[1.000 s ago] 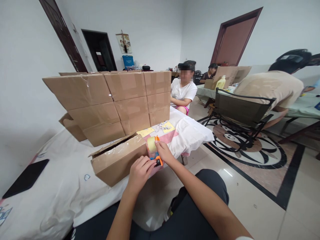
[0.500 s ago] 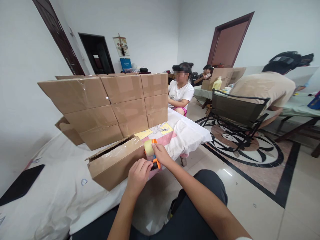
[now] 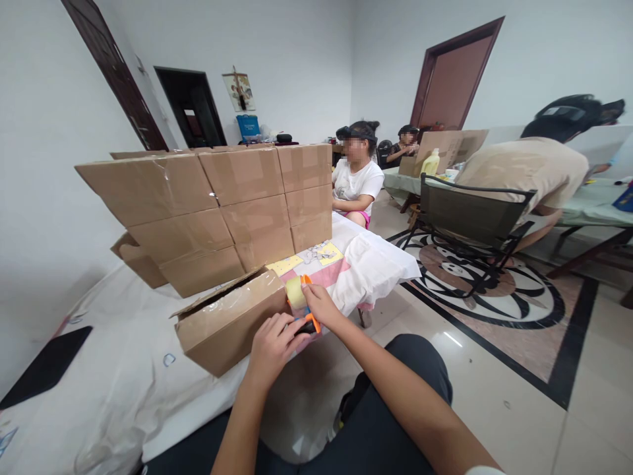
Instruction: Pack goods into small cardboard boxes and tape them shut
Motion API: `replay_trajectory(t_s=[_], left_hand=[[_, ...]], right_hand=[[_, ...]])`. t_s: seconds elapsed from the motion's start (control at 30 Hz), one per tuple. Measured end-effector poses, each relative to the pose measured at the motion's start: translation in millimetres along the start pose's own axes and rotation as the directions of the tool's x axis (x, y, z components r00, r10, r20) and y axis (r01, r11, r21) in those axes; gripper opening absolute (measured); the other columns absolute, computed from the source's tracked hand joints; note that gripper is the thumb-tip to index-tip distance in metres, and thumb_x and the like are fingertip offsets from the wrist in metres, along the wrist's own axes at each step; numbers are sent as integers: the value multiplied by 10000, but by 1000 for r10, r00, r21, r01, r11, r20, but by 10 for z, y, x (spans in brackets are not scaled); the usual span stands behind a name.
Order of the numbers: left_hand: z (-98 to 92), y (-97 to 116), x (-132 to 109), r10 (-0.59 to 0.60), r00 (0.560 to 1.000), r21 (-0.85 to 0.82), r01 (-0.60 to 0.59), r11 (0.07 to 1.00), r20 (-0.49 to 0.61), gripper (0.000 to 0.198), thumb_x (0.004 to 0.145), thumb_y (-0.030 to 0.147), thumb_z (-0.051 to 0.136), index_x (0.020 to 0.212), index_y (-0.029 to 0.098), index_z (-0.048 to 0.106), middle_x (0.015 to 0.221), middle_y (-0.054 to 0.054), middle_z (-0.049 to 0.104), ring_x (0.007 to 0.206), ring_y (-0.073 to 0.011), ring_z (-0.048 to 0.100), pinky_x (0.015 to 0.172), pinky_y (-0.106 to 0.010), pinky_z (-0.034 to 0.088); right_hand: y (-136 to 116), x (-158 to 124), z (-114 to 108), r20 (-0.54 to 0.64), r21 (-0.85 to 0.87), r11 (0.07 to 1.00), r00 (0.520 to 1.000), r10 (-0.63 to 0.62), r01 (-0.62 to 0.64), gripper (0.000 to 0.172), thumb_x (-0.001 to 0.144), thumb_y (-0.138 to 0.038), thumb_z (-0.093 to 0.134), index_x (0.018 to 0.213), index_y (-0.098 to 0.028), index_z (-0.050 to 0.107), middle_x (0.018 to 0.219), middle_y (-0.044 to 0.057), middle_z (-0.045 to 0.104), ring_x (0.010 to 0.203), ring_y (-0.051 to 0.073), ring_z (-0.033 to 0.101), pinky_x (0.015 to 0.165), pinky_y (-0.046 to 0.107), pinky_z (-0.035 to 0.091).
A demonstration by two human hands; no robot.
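A cardboard box [image 3: 227, 323] with tape over its top lies on the white sheet in front of me. At its right end sits an orange tape dispenser [image 3: 302, 305] with a pale roll. My right hand [image 3: 322, 305] is wrapped round the dispenser. My left hand [image 3: 271, 344] presses against the box's near right corner, fingers curled, fingertips touching the dispenser's lower end.
Stacked sealed cardboard boxes [image 3: 217, 204] form a wall behind the box. A black phone [image 3: 44, 366] lies on the sheet at left. A seated person [image 3: 357, 179] is beyond the bed. A black folding chair [image 3: 469, 221] and another person [image 3: 534, 175] bent over a table are at right.
Both hands stay at the box's right end with the dispenser; my left fingers have shifted slightly toward it. The view has moved a little.
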State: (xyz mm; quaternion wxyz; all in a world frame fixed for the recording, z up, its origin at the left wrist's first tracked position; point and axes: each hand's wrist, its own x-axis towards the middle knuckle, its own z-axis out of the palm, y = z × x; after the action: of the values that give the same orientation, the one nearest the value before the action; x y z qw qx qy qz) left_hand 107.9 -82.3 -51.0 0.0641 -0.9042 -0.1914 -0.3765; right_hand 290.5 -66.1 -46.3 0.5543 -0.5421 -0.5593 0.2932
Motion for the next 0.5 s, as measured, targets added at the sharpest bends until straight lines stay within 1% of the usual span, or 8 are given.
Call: replay_trajectory(t_s=[0.1, 0.2, 0.37, 0.5], left_hand=[[-6, 9, 0, -2, 1000, 21, 2, 1000, -7, 172, 970, 316, 588, 1041, 222, 713, 895, -60, 669, 787, -171, 576, 744, -312, 455], [-6, 30, 10, 3, 1000, 19, -3, 1000, -14, 151, 970, 280, 584, 1000, 223, 720, 875, -57, 674, 773, -168, 571, 735, -314, 445], [-6, 60, 32, 16, 1000, 26, -16, 1000, -26, 143, 973, 245, 573, 939, 227, 711, 830, -42, 679, 741, -169, 552, 696, -318, 410], [-5, 96, 55, 30, 999, 54, -28, 998, -21, 154, 983, 236, 551, 916, 206, 686, 795, -36, 669, 725, -174, 535, 683, -329, 390]], right_hand=[[-19, -13, 10, -12, -13, 1000, 1000, 4, -4, 526, 957, -615, 368, 652, -199, 471, 624, -7, 478, 614, 140, 429, 571, 279, 308], [-33, -22, 19, -19, -13, 1000, 1000, 8, -9, 531, 951, -631, 364, 649, -203, 453, 618, -11, 469, 614, 138, 430, 568, 277, 304], [-38, -31, 18, -11, -23, 1000, 1000, 16, -17, 530, 945, -642, 367, 643, -211, 419, 609, -19, 449, 604, 130, 413, 568, 275, 291], [-23, -30, 18, -16, -21, 999, 1000, 24, -24, 522, 946, -634, 366, 645, -210, 418, 612, -19, 445, 601, 129, 401, 569, 275, 290]])
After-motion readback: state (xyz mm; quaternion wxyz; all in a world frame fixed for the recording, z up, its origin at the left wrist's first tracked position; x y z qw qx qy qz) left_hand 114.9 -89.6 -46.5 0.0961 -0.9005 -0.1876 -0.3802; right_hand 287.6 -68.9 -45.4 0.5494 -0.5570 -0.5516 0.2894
